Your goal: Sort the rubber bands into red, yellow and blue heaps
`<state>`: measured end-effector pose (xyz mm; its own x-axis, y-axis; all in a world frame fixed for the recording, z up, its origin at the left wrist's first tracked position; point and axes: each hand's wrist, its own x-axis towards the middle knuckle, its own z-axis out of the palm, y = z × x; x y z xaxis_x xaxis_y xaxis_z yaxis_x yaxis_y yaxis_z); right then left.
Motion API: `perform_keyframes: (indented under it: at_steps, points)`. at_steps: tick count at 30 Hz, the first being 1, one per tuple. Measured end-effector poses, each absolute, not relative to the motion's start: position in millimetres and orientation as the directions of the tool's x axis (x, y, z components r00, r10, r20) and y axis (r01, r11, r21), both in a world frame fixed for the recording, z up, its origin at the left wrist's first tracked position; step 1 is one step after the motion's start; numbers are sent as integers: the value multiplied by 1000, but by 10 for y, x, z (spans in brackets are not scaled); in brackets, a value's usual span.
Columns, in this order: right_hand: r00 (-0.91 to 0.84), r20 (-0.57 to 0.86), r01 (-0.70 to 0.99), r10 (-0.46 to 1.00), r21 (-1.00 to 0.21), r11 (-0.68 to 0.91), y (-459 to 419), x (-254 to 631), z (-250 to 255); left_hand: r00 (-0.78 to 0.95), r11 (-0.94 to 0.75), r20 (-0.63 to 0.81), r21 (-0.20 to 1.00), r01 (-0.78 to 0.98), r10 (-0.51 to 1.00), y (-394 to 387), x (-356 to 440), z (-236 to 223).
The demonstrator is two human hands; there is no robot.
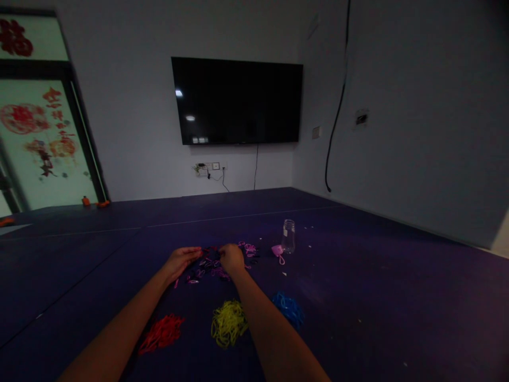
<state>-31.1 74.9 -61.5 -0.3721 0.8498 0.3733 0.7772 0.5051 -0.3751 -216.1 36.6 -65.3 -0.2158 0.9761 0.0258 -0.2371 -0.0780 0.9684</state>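
Observation:
A loose pile of small rubber bands (218, 271), mostly pink and purple with dark ones among them, lies on the dark surface. My left hand (183, 261) is at the pile's left edge, its fingers stretched toward the right; a reddish tint shows at the fingertips. Over the middle of the pile, my right hand (233, 259) is curled with its fingertips pressed down, and what they grip is hidden. Nearer to me are a red pile of bands (164, 332), a yellow pile of bands (228, 323) and a blue pile of bands (290, 309), the last beside my right forearm.
A clear bottle (289, 237) stands uncapped right of the pile, with a pink cap with a loop (278, 251) beside it. Small white scraps dot the purple surface (358, 297). A television (238, 101) hangs on the far wall, and a black cable (337, 116) dangles at the right.

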Motion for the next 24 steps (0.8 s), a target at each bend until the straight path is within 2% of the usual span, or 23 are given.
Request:
perform_keyframes:
  at_steps: [12, 24]
  points:
    - [-389, 347, 839, 853, -248, 484, 669, -321, -569, -285, -103, 9, 942, -318, 959, 415, -2174, -655]
    - [-364, 350, 841, 863, -275, 466, 638, -306, -524, -319, -104, -48, 892, -440, 946, 383, -2159, -596]
